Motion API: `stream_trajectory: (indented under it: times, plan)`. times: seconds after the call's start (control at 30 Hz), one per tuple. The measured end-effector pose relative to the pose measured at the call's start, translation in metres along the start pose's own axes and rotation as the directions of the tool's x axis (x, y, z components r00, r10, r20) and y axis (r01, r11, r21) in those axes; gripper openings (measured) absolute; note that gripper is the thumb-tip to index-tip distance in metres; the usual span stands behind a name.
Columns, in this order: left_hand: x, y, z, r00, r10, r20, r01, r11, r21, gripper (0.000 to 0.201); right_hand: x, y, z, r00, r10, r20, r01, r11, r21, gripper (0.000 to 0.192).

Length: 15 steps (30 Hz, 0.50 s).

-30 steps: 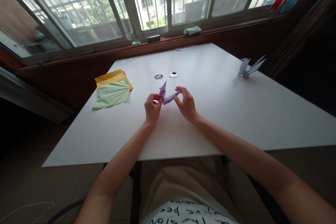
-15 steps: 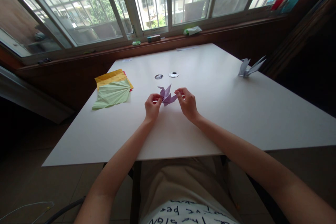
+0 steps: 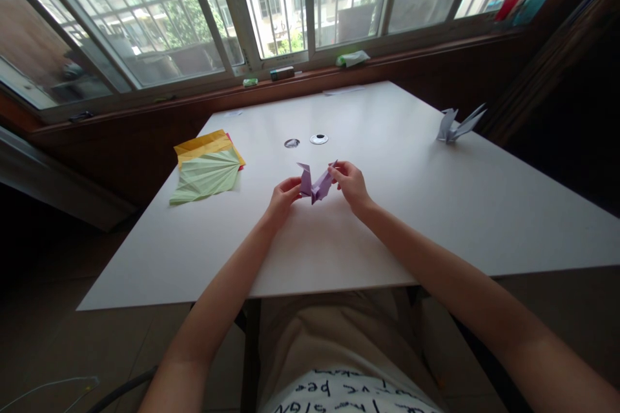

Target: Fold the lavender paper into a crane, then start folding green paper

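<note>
Held just above the white rectangular worktop (image 3: 411, 206), near its middle: a small lilac folded-paper figure (image 3: 314, 185) with two pointed flaps standing up. Pinched on its left flap by the left hand (image 3: 283, 197), fingers closed narrow on the paper; pinched at its right tip by the right hand (image 3: 351, 184), thumb and forefinger closed on the point. Both grips at the extremities, body of the figure hanging free between them.

Likely very light, almost no weight to carry. Thin, creased sheet: stiff along the folds, floppy across the flat panels. Easily crushed or torn at the sharp tips, so a soft pinch only. Best taken at layered parts, where several plies stack and hold shape, rather than at a single-ply edge. Dry paper, not slippery; no need for a hard squeeze. Pulling the two ends apart likely to open or spread the folds, so even, slow tension called for.

Elsewhere on the worktop: a pale green pleated paper sheet (image 3: 208, 177) on top of yellow sheets (image 3: 203, 142) to the left, well apart; a finished white paper crane (image 3: 453, 126) far right; two small round discs (image 3: 306, 141) just beyond the hands.
</note>
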State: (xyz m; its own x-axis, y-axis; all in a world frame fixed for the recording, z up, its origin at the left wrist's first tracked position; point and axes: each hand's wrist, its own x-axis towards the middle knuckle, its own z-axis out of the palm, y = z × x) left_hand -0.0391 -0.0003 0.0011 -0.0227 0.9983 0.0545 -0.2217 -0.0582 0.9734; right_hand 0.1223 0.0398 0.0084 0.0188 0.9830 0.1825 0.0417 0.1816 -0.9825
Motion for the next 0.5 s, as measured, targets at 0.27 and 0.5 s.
stream_trajectory:
  times: [0.27, 0.5]
  plan:
    - [-0.007, 0.006, 0.004, 0.987, -0.071, 0.144, 0.077, 0.996, -0.035, 0.023, 0.0, -0.006, 0.0, 0.998, -0.061, 0.014, 0.06, 0.994, 0.089, 0.012]
    - [-0.008, 0.006, 0.004, 0.977, -0.088, 0.196, 0.097, 0.995, -0.038, 0.022, -0.005, -0.012, -0.003, 0.988, -0.152, -0.016, 0.153, 0.988, 0.035, 0.025]
